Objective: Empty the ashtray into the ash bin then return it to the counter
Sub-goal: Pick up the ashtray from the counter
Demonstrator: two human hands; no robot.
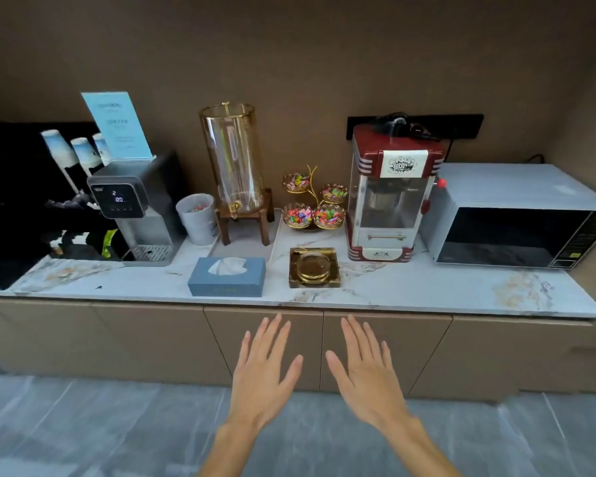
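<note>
**Hovering hands, ashtray on the bench**

Hovering flat with fingers spread, the left hand point(262, 376) and right hand point(367, 376) hold nothing. At 12 o'clock from them, the amber glass ashtray point(314, 268) sits on the bench point(427, 287); its contents are unclear. No ash bin shows.

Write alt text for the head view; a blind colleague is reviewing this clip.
Two open, empty hands, left hand and right hand, hover before a marble counter where a square amber glass ashtray sits between a tissue box and a red popcorn machine.
</note>
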